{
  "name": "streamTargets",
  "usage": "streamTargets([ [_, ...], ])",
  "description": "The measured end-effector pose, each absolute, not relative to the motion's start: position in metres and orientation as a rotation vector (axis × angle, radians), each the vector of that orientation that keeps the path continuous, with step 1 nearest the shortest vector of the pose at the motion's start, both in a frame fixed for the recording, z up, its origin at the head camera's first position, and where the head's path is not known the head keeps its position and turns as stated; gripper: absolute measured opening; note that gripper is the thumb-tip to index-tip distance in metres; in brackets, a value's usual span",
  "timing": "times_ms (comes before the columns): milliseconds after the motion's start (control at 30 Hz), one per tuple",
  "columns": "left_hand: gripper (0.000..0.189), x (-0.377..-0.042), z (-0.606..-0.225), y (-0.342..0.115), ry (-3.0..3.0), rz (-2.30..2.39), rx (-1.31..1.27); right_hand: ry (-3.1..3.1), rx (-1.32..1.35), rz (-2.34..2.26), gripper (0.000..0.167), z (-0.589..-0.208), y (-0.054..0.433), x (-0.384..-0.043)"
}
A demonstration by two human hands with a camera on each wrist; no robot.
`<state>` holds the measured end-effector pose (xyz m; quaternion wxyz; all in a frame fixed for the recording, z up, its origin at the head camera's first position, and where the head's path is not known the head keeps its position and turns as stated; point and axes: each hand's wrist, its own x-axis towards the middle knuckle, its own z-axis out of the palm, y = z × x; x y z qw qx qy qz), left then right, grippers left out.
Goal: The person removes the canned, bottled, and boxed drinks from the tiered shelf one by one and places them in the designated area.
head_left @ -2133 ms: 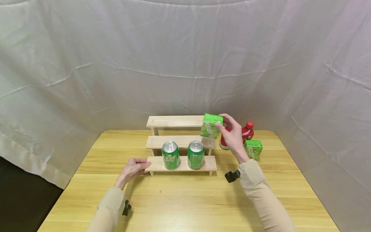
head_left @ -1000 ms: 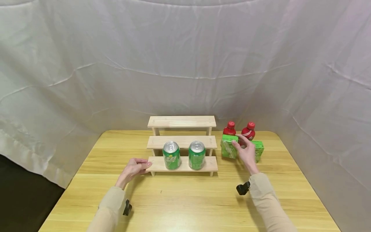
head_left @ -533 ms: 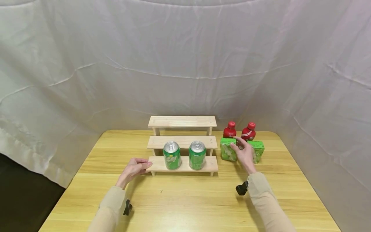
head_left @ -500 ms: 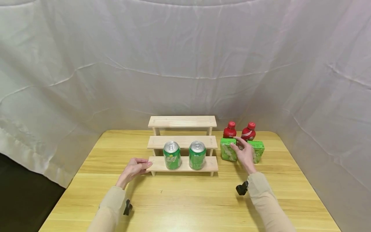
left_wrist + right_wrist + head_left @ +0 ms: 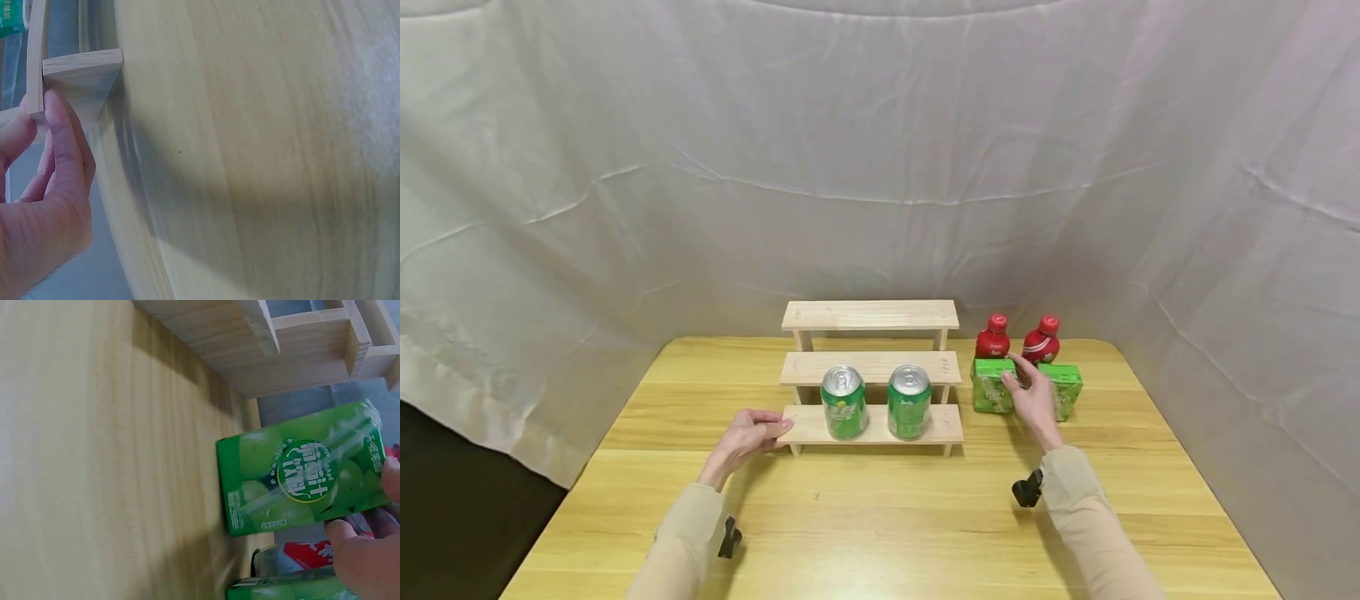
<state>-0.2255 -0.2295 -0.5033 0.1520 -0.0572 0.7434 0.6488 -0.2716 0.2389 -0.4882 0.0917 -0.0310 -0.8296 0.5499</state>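
One narrow pinch at far left: left hand's grip (image 5: 750, 431) on left end of bottom step (image 5: 877, 421) of wooden rack (image 5: 870, 315), thumb above, fingers beneath. Next along, on same step: first green can (image 5: 844, 406) and second green can (image 5: 909, 406), upright, apart. Past rack, on table (image 5: 880, 525): first red bottle (image 5: 993, 342). Just in front: green carton (image 5: 991, 393), upright, contact with table unclear. Then right hand's grip (image 5: 1036, 402), no wider than that carton, pinching upper part, some fingertips hidden. Behind: second red bottle (image 5: 1041, 342). Far right: other green carton (image 5: 1063, 388), partly hidden.
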Motion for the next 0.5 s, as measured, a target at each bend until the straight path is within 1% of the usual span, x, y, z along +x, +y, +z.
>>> streamTargets([
  [167,0.047,-0.2255,-0.5035,-0.2296,2.139,1.855,-0.158,-2.439,-0.123,1.711,0.050,-0.4939,0.2408,-0.2716],
  [500,0.043,-0.2247,-0.5024,-0.2303,2.110,1.869,-0.142,-2.414,-0.075,1.732,0.053,-0.4988,0.2389,-0.2721],
])
